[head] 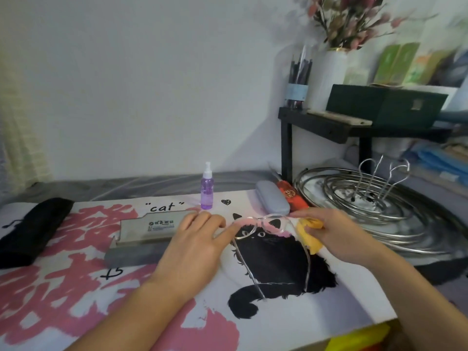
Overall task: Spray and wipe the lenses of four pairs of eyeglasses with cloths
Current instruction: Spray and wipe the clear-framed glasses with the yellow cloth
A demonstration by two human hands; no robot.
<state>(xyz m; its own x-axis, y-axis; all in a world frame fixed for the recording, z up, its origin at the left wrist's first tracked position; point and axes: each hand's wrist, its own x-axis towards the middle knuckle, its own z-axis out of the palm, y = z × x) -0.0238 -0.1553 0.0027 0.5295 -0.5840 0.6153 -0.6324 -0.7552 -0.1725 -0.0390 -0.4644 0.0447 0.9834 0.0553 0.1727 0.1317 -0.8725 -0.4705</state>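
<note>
The left hand (195, 239) pinches the clear eyeglasses (260, 226) at the frame; the right hand (336, 234) pinches the yellow cloth (307, 233). Light, probably fragile: hold by rim.

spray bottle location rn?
In the head view, the purple spray bottle stands upright at the far edge of the cat-print mat, left of the grey glasses case and beyond the left hand.
</note>
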